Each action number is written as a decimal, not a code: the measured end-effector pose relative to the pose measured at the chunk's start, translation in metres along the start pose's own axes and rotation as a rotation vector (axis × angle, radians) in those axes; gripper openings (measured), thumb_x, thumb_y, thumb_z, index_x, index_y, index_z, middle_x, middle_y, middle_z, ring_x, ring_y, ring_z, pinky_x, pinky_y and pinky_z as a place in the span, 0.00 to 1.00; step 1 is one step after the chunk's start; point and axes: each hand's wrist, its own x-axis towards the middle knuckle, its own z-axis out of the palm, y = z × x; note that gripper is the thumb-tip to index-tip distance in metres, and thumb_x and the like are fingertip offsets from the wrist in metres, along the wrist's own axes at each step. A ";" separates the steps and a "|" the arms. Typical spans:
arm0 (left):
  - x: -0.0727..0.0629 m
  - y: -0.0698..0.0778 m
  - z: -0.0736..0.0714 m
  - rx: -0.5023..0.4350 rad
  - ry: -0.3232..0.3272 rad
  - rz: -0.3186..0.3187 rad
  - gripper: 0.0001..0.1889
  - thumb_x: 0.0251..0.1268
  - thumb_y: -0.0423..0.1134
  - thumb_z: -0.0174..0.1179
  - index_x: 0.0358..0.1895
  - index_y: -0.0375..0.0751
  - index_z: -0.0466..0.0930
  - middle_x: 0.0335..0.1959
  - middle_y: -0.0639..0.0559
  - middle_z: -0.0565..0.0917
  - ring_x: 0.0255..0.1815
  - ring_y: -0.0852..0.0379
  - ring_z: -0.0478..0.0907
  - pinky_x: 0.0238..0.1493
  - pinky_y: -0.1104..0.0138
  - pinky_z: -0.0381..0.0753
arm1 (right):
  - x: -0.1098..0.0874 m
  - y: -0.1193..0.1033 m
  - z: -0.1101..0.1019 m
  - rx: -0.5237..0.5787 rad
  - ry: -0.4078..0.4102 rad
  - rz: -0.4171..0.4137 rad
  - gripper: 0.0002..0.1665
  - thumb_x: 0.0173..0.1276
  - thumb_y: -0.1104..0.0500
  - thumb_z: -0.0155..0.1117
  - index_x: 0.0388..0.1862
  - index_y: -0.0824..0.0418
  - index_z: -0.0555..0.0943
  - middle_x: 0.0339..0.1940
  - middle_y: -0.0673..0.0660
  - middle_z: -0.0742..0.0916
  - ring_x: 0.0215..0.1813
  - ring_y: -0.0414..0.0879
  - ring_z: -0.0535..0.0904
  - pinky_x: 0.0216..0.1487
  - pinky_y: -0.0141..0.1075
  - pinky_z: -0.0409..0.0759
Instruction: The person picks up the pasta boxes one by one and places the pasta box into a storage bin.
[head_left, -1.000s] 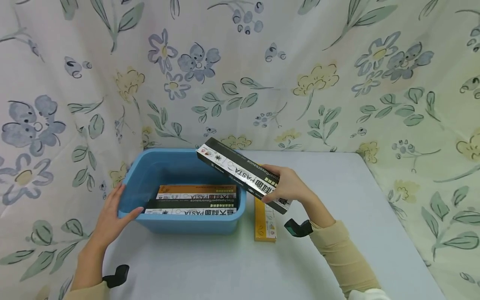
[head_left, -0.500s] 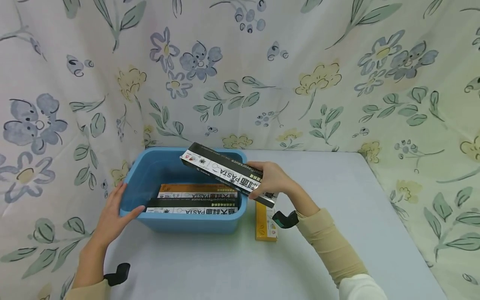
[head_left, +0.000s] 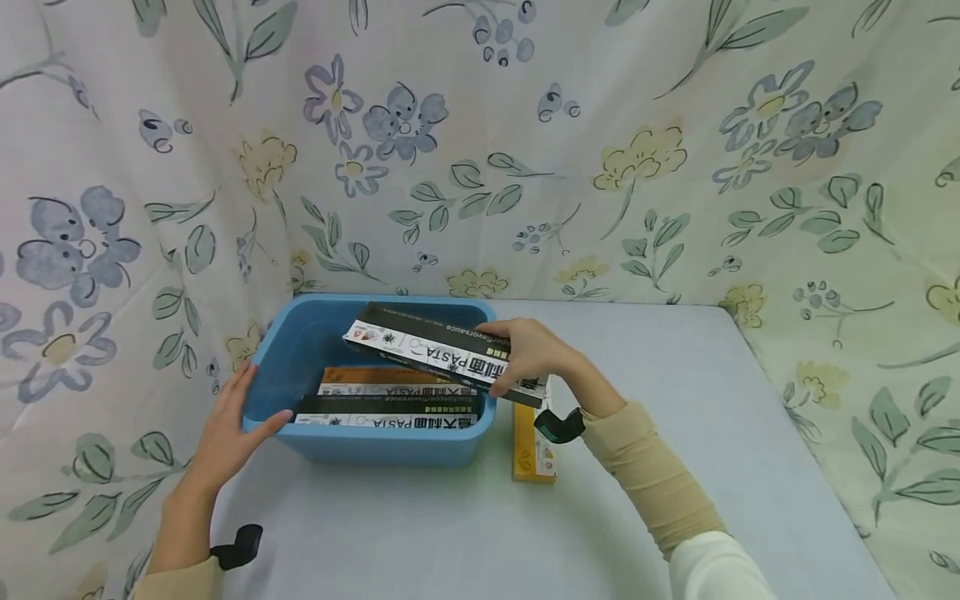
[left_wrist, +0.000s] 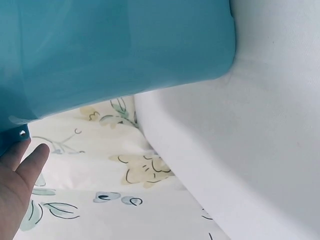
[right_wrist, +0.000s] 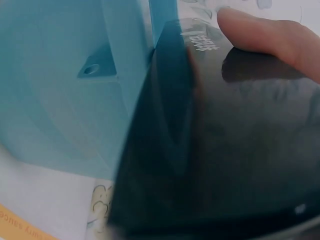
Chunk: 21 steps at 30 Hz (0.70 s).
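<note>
My right hand (head_left: 534, 358) grips the right end of a black and white pasta box (head_left: 427, 342). This box slants over the right part of a blue plastic tub (head_left: 382, 446), its far left end higher than the held end. Inside the tub lie another black and white pasta box (head_left: 386, 407) and, behind it, an orange and white pasta box (head_left: 390, 377). My left hand (head_left: 228, 433) rests at the tub's left front corner, thumb over the near rim and fingers spread along the left side. In the left wrist view its fingertips (left_wrist: 35, 162) touch the rim.
A yellow and white box (head_left: 525, 446) lies on the white table (head_left: 637, 517), close to the tub's right side and partly under my right hand. A floral curtain (head_left: 562, 208) hangs behind and along both sides of the table.
My right hand has moved left and slightly up, carrying the black pasta box farther over the tub. The box's left end has dropped, making it less steep. The left hand stays in place.
</note>
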 end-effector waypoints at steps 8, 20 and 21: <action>-0.001 0.002 -0.001 -0.004 -0.001 -0.004 0.48 0.64 0.51 0.60 0.77 0.35 0.43 0.76 0.30 0.44 0.70 0.21 0.48 0.56 0.25 0.55 | 0.015 -0.007 -0.002 -0.060 -0.040 -0.016 0.54 0.40 0.57 0.82 0.68 0.69 0.70 0.54 0.59 0.84 0.48 0.49 0.78 0.51 0.40 0.79; 0.000 0.000 0.000 -0.004 -0.017 -0.018 0.48 0.64 0.52 0.60 0.77 0.35 0.41 0.76 0.30 0.43 0.70 0.21 0.47 0.56 0.25 0.55 | 0.039 -0.019 0.000 -0.074 -0.114 0.004 0.53 0.39 0.58 0.82 0.68 0.67 0.71 0.54 0.57 0.84 0.48 0.47 0.78 0.50 0.37 0.79; 0.001 0.000 0.000 -0.003 -0.017 -0.016 0.48 0.65 0.52 0.60 0.77 0.35 0.41 0.76 0.30 0.43 0.70 0.21 0.47 0.56 0.25 0.55 | 0.041 -0.020 0.001 -0.080 -0.120 0.005 0.53 0.40 0.58 0.82 0.68 0.67 0.71 0.56 0.57 0.83 0.50 0.48 0.78 0.51 0.37 0.79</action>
